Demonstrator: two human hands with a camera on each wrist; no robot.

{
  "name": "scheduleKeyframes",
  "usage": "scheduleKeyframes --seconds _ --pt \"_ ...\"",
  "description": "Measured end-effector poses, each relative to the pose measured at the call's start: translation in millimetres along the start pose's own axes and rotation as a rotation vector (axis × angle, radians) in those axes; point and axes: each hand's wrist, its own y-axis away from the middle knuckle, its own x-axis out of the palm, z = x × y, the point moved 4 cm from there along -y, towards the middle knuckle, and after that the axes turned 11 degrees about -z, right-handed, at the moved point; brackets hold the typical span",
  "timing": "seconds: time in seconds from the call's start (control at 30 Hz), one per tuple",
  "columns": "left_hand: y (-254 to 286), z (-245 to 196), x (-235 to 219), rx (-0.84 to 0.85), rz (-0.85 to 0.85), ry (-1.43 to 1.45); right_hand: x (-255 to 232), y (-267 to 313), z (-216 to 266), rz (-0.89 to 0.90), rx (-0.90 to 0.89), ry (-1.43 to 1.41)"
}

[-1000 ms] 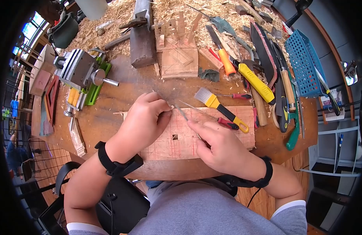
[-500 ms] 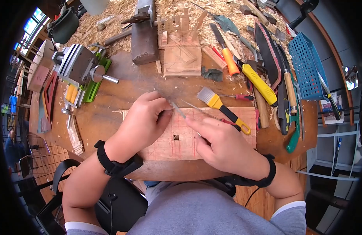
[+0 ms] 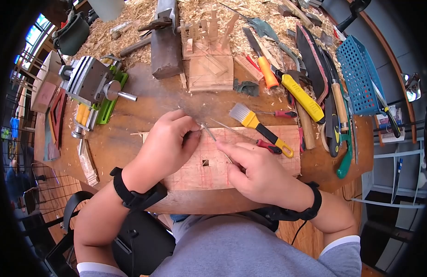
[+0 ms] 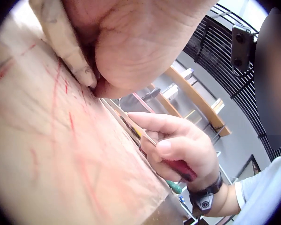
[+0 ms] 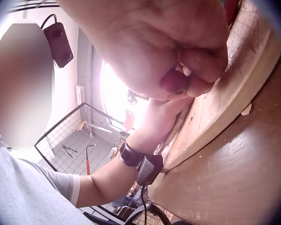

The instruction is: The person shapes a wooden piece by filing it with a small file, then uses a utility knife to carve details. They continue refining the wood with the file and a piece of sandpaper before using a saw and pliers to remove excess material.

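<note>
My left hand pinches a small pale wooden piece close over the flat wooden board. Red pencil lines and a small square hole mark this board. In my right hand is a slim metal file; its red and black handle shows below the thumb in the left wrist view. The file's blade points up and left, its far end right at the left fingertips. Most of the wooden piece is hidden by the left fingers in the head view.
Beside the right hand lie a yellow-handled brush and a second red-handled thin tool. A vise stands at left. Behind are a wooden block assembly, shavings, a yellow cutter and a blue basket.
The right hand has shifted slightly left with the file, whose blade slid toward the left fingertips. The left hand keeps its pinch in nearly the same place.
</note>
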Motion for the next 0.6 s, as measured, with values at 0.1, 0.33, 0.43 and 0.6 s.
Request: scheduleKeyframes --seconds 0.1,0.33,0.43,0.6 --pt "1.7 1.5 -0.1 0.014 0.007 -0.027 8.5 -7.9 -5.2 -0.066 -0.152 0.007" --pt "0.8 -0.3 -2.3 -0.010 0.013 0.013 6.1 -21.0 1.4 -0.089 -0.051 -0.015" --pt "-1.0 0.4 -1.5 -0.074 0.044 0.025 0.0 -1.1 -0.5 -0.082 -0.014 -0.036" --pt "-1.8 -6.5 -7.3 -0.041 0.099 0.028 -6.5 9.2 2.2 -0.086 -0.080 0.058"
